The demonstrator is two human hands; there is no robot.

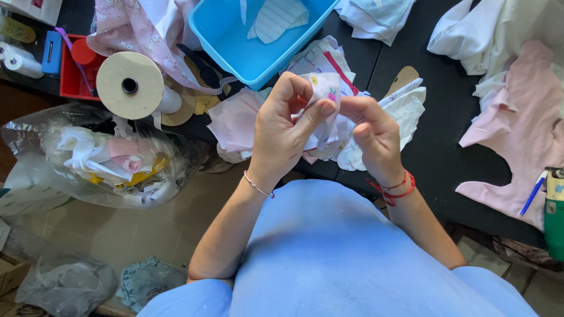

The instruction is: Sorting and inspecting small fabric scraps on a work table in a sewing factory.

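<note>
Head view, looking down. Left hand (282, 132) and right hand (373, 136) meet at the near edge of the dark table (446, 147), both pinching one small printed fabric piece (325, 94), white with little coloured motifs. Left thumb and forefinger are closed on its top and left side; right fingers are curled narrow, gripping its right edge. The piece is held up just above a loose pile of pale fabric scraps (241, 120) lying at the table's near edge. Thin bracelet on the left wrist, red cord on the right wrist. A blue plastic bin (235, 41) sits behind the pile toward the far edge. A large thread cone (130, 85) stands at the table's left edge beside a red tray (73, 82). Pink garment pieces (520, 123) lie on the right side. Clear plastic bag of scraps (100, 158) off the table, left.
</note>
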